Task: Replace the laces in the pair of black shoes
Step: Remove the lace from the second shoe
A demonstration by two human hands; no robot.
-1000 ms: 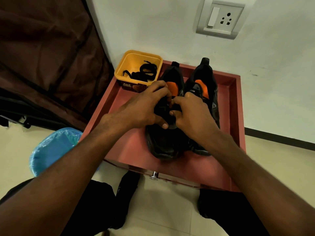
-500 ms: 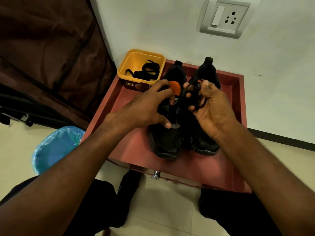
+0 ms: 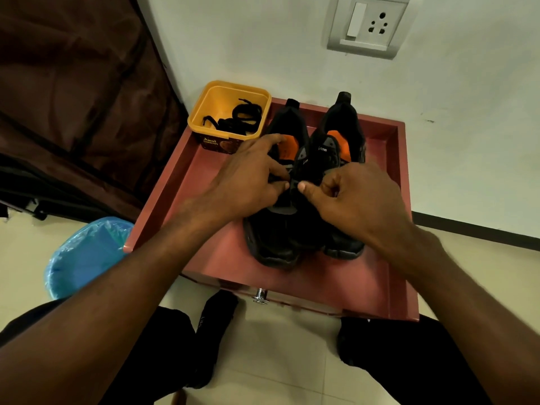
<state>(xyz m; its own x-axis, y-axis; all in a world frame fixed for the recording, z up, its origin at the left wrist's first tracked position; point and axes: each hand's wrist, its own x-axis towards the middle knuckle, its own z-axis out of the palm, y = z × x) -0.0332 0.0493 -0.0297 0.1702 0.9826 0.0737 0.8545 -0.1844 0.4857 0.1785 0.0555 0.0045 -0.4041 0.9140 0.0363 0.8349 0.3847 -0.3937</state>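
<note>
We judge this the unlacing step: our left hand [image 3: 248,182] and right hand [image 3: 350,197] pinch the black lace [image 3: 293,182] over the black fabric shoe [image 3: 280,229] beneath our fingertips; next, pull it free.

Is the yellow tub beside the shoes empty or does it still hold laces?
Not empty. The yellow tub stands upright and open-topped at the tray's far left corner, with a loose bundle of black laces lying on its bottom.
</note>
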